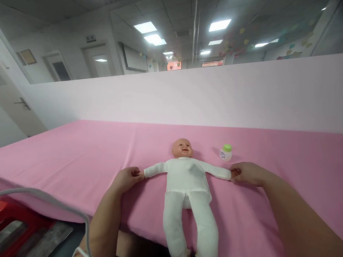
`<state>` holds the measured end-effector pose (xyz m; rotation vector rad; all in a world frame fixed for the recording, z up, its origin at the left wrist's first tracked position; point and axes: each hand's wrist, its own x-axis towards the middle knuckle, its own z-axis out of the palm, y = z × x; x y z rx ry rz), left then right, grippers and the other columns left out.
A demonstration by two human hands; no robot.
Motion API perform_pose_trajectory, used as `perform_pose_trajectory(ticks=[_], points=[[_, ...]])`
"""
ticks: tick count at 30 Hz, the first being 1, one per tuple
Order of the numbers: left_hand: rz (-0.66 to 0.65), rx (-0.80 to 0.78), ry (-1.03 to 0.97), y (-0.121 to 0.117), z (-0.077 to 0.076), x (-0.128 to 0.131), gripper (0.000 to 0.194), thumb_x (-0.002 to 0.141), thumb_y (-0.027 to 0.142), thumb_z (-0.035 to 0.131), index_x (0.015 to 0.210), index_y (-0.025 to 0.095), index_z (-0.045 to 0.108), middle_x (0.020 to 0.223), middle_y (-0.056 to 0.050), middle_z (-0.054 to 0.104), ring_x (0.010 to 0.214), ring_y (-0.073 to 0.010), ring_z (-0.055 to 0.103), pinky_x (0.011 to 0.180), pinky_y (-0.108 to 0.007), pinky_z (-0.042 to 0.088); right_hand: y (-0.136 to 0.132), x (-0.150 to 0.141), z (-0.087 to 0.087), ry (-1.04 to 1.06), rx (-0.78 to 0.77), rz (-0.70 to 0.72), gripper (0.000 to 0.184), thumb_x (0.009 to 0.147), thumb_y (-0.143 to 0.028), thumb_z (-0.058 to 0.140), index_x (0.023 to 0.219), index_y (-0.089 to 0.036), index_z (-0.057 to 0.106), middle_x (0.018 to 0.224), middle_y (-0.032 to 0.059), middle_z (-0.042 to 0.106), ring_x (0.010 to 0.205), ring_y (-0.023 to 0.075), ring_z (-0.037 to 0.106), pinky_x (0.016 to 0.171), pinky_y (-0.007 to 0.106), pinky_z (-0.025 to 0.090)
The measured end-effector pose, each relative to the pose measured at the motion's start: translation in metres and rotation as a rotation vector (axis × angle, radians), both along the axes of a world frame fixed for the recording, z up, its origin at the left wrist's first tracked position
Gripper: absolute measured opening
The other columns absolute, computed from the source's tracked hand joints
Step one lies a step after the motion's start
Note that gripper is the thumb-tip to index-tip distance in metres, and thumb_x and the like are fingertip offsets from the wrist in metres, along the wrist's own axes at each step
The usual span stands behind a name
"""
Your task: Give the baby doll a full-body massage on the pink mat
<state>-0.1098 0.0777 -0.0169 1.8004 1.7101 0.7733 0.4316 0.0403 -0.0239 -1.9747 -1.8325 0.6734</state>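
Observation:
A baby doll in a white top and white trousers lies on its back on a pink cloth, head toward the wall and arms spread wide. My left hand is closed around the doll's hand at the left sleeve end. On the other side, my right hand pinches the doll's other hand just past the cuff. Both doll hands are mostly covered by my fingers. A small clear bottle with a green cap stands beyond my right hand, beside the doll's head, touched by neither hand.
A low white wall with glass above it borders the cloth-covered surface at the back. At lower left are a red plastic stool and a grey cable that hangs across my left forearm. A door stands at far left.

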Motion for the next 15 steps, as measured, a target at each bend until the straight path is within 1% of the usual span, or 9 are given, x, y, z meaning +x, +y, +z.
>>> perform_pose_trajectory(ticks=[3, 6, 9, 12, 15], points=[[0.012, 0.005, -0.034, 0.002, -0.002, -0.001, 0.041, 0.062, 0.052, 0.084, 0.091, 0.024, 0.077, 0.093, -0.007, 0.079, 0.09, -0.0339, 0.072, 0.069, -0.033, 0.048, -0.003, -0.003, 0.007, 0.025, -0.098, 0.055, 0.015, 0.063, -0.035, 0.078, 0.07, -0.025, 0.069, 0.077, 0.0025, 0.07, 0.07, 0.0236, 0.062, 0.066, 0.034, 0.043], [0.024, 0.012, -0.007, 0.003, -0.004, 0.0, 0.04, 0.068, 0.051, 0.08, 0.097, 0.025, 0.076, 0.098, -0.008, 0.079, 0.092, -0.0328, 0.072, 0.069, -0.033, 0.049, -0.004, -0.004, 0.01, 0.073, -0.114, 0.043, 0.017, 0.064, -0.036, 0.079, 0.072, -0.024, 0.071, 0.08, 0.0034, 0.071, 0.073, 0.0235, 0.061, 0.067, 0.034, 0.042], [0.036, 0.051, 0.012, 0.004, -0.006, 0.002, 0.037, 0.075, 0.051, 0.077, 0.101, 0.025, 0.075, 0.098, -0.006, 0.078, 0.091, -0.0295, 0.071, 0.071, -0.033, 0.048, -0.003, -0.001, 0.007, 0.145, -0.126, 0.044, 0.018, 0.069, -0.038, 0.08, 0.077, -0.023, 0.073, 0.085, 0.0033, 0.072, 0.078, 0.0227, 0.061, 0.07, 0.033, 0.043], [0.035, 0.042, -0.122, 0.006, -0.012, 0.004, 0.042, 0.078, 0.056, 0.077, 0.105, 0.023, 0.073, 0.093, -0.006, 0.078, 0.084, -0.0259, 0.071, 0.068, -0.033, 0.048, -0.002, 0.003, -0.003, 0.301, -0.098, 0.065, 0.023, 0.076, -0.042, 0.081, 0.083, -0.022, 0.073, 0.087, 0.0016, 0.07, 0.078, 0.019, 0.059, 0.07, 0.031, 0.043], [0.024, -0.007, -0.338, 0.011, -0.022, 0.005, 0.049, 0.077, 0.058, 0.081, 0.107, 0.02, 0.073, 0.089, -0.007, 0.077, 0.076, -0.0229, 0.069, 0.063, -0.031, 0.048, 0.001, 0.003, -0.017, 0.604, -0.078, 0.016, 0.032, 0.079, -0.046, 0.085, 0.092, -0.021, 0.07, 0.079, 0.0004, 0.067, 0.068, 0.0152, 0.055, 0.06, 0.027, 0.041]])
